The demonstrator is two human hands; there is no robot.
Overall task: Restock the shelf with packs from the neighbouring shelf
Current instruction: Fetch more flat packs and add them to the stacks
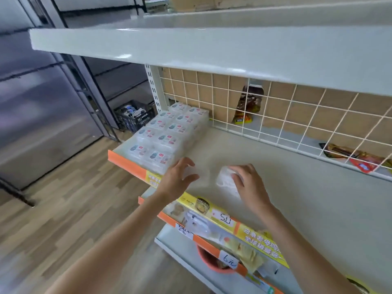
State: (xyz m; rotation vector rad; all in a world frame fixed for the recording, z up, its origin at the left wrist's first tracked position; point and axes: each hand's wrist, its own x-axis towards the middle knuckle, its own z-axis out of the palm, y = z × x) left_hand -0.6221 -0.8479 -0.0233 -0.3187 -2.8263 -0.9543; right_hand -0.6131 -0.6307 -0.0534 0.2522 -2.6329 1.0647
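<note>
**Two hands over the middle shelf, one pack in the right**

Taking the stacked packs (167, 132) as landmark: they fill the left end of the pale shelf (286, 187), in rows running back to the wire grid (275, 115). Just right of their front corner hovers the left hand (177, 179), fingers spread and loosely bent, holding nothing clearly visible through the blur. Further right, the right hand (249, 183) curls over a single clear pack (226, 179) lying on the shelf.
</note>
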